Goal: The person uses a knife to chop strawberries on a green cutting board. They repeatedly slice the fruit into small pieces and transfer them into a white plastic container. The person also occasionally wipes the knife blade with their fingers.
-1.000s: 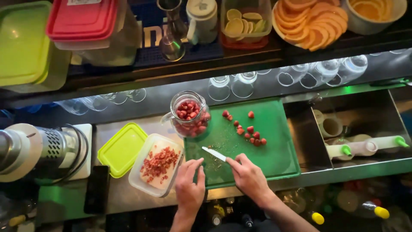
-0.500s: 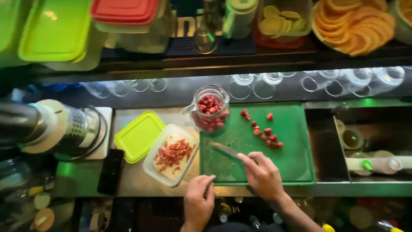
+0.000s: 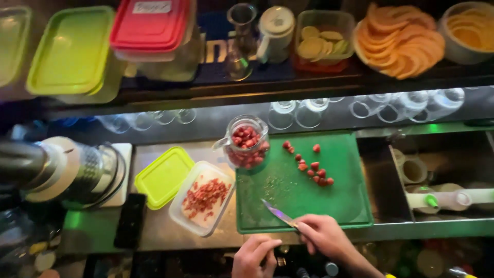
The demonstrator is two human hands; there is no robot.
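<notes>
On the bench a cutting board lies right of an open container, whose lid lies further left. A jar stands at the board's rear left corner, berries just right. A knife rests at the board's front edge.

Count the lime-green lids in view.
2: one lime-green lid lies loose on the counter beside the open tub; another covers a container on the upper shelf. Others may be hidden.
</notes>
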